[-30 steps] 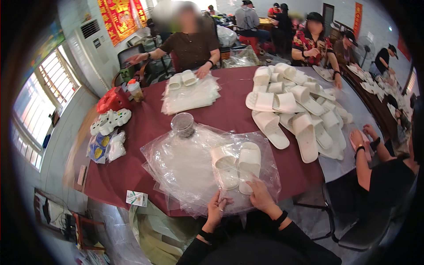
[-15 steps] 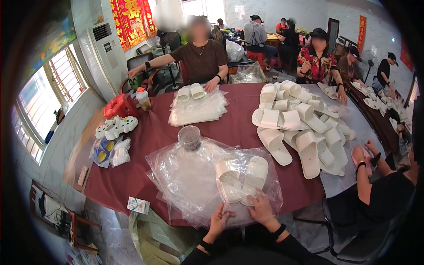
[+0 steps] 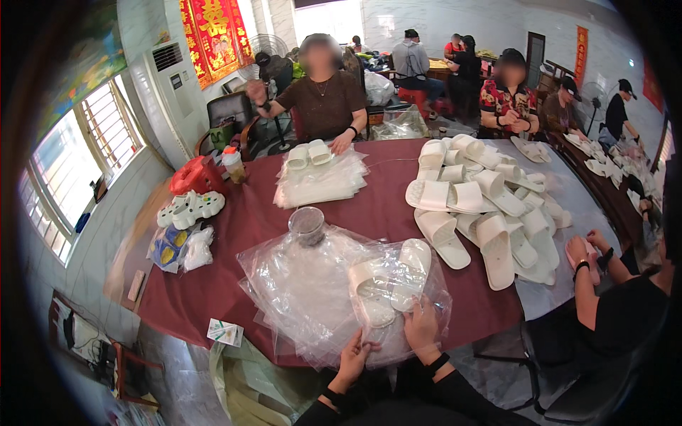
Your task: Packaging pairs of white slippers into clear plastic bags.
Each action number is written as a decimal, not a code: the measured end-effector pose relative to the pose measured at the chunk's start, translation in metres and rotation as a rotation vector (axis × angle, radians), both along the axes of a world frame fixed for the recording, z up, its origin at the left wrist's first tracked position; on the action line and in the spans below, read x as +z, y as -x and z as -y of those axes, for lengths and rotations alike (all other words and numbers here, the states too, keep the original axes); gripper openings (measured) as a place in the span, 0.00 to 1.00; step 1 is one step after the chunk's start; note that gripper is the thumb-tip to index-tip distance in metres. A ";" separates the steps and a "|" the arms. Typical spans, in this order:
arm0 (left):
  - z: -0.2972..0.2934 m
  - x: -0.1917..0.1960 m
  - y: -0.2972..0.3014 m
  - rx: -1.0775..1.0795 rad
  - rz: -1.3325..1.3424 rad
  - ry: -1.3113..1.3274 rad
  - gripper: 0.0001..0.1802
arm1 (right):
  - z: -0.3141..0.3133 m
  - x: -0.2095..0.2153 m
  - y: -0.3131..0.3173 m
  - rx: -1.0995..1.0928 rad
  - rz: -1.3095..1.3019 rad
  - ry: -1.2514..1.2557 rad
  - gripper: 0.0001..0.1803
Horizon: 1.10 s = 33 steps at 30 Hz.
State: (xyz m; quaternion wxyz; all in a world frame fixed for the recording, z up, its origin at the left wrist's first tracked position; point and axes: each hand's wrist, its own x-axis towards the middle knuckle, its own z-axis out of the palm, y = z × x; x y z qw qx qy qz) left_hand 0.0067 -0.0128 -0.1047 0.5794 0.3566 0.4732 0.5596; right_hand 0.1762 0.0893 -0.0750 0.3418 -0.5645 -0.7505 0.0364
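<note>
A pair of white slippers lies on a stack of clear plastic bags at the table's near edge. At its heel, the right-hand slipper is gripped by my right hand. Beside it rests the left-hand slipper, with clear film seeming to lie over both. My left hand has its fingers closed on the near edge of the top bag, below the left-hand slipper's heel. How far each slipper sits inside the bag is hard to make out through the shiny film.
A round clear tub stands on the bags. White slippers are heaped to the right. Across the maroon table, a person sits by another bag stack with slippers on it. Clogs and a red bag lie left.
The right-hand slipper has shifted up and tilted, my right hand moving with it. My left hand stays at the bag's edge. The person opposite has drawn an outstretched arm in.
</note>
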 end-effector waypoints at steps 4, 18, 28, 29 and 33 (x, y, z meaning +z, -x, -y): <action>0.000 -0.004 0.000 0.007 0.071 -0.027 0.33 | 0.007 0.014 -0.001 0.078 0.041 0.136 0.25; 0.000 -0.008 -0.001 -0.002 0.096 0.003 0.31 | 0.066 0.113 -0.027 0.744 -0.351 0.665 0.14; 0.002 0.009 0.002 -0.030 0.069 -0.052 0.30 | 0.037 0.090 -0.015 0.413 0.274 0.042 0.51; 0.002 0.012 0.001 -0.037 0.068 -0.058 0.31 | 0.039 0.079 -0.012 0.481 0.321 0.171 0.56; 0.001 -0.002 0.000 -0.072 0.180 -0.086 0.35 | 0.046 0.051 -0.005 0.487 0.392 0.201 0.62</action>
